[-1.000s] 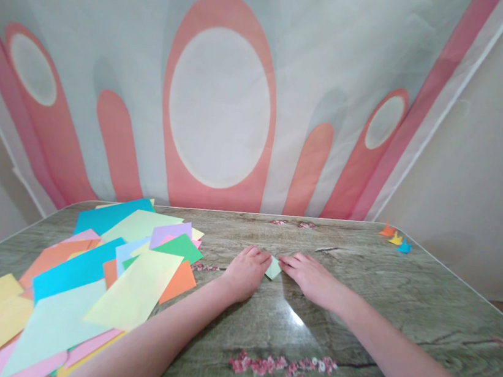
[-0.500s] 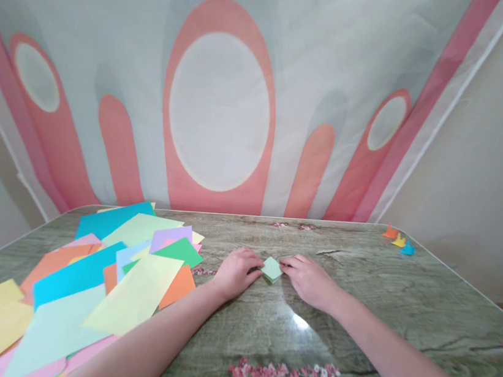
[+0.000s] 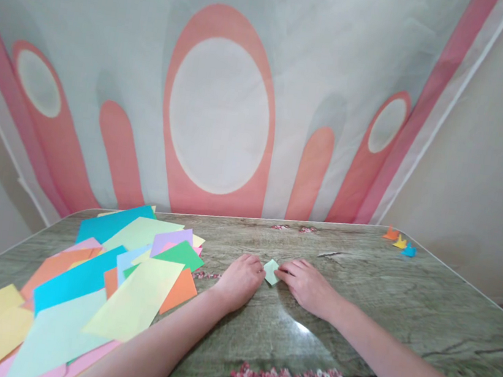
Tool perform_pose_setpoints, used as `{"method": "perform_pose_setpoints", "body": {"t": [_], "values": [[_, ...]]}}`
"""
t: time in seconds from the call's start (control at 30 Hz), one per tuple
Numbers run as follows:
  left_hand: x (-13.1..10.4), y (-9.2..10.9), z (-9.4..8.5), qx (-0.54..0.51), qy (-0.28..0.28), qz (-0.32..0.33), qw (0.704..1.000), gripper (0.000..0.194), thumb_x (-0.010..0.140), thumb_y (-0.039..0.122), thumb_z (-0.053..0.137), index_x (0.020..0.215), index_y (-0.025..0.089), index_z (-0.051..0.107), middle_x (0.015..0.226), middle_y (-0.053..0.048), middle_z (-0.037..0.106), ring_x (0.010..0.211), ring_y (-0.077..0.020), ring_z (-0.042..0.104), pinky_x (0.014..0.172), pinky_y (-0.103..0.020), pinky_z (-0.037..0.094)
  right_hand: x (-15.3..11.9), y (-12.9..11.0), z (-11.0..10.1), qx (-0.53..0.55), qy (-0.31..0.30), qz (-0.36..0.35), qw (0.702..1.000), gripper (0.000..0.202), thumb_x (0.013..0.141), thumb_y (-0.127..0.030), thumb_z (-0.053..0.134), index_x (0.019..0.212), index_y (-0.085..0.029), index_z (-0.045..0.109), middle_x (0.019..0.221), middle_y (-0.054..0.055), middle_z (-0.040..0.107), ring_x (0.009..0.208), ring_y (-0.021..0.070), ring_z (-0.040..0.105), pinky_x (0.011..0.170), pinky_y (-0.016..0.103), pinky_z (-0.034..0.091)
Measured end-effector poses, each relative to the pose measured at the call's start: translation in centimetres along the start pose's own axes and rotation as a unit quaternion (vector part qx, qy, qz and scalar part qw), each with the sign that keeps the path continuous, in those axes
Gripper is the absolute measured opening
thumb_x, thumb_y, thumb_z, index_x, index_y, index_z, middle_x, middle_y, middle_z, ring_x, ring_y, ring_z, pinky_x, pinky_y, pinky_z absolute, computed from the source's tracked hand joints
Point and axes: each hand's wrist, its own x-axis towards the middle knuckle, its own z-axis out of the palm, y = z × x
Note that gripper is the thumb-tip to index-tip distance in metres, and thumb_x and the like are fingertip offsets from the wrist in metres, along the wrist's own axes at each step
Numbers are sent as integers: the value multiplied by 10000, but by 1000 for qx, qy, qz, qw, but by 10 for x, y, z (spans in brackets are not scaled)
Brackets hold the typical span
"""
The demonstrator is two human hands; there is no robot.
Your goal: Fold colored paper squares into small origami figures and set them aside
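Paper (image 3: 271, 273), right of the pile (image 3: 137, 300), appears mid-fold, its right corner pinched by the nearly closed right hand (image 3: 310, 288), its left beside the loosely curled left hand (image 3: 240, 280), whose hold is unclear; creasing calls for aligned edges.

At eight o'clock in the view, a pile of loose coloured paper sheets (image 3: 72, 276) is being held up by the wood-patterned tabletop (image 3: 331, 360). At three o'clock, orange (image 3: 390, 234), yellow (image 3: 400, 243) and blue folded figures (image 3: 409, 251) are being supported near its far edge. Pink printed blossoms (image 3: 261, 376) are being displayed at five o'clock. At eleven, a white oval (image 3: 219, 116) is being framed in coral on the backdrop (image 3: 317, 42).
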Motion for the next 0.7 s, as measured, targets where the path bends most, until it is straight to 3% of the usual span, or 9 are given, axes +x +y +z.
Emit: {"method": "perform_pose_setpoints", "body": {"t": [0.1, 0.43, 0.7], "values": [[1, 2, -1, 5, -6, 2, 1000, 162, 860, 141, 449, 913, 148, 602, 857, -80, 616, 920, -202, 506, 846, -321, 360, 0, -6, -3, -9, -15, 4, 1000, 311, 894, -141, 403, 1171, -182, 538, 998, 95, 586, 987, 195, 486, 850, 355, 363], [2, 11, -2, 36, -54, -1, 998, 167, 814, 106, 453, 894, 103, 599, 850, -128, 626, 881, -242, 528, 770, -345, 398, 3, -11, -5, -7, -36, 12, 999, 249, 900, -181, 418, 1088, -178, 580, 1002, 96, 564, 986, 208, 475, 826, 346, 406], [-2, 15, 0, 36, -40, 3, 999, 179, 787, 112, 461, 894, 91, 603, 859, -132, 626, 873, -240, 538, 761, -341, 412, 2, -13, 1, -53, -17, -10, 998, 198, 903, -174, 423, 998, -145, 594, 914, 85, 608, 878, 194, 541, 761, 313, 446]]}}
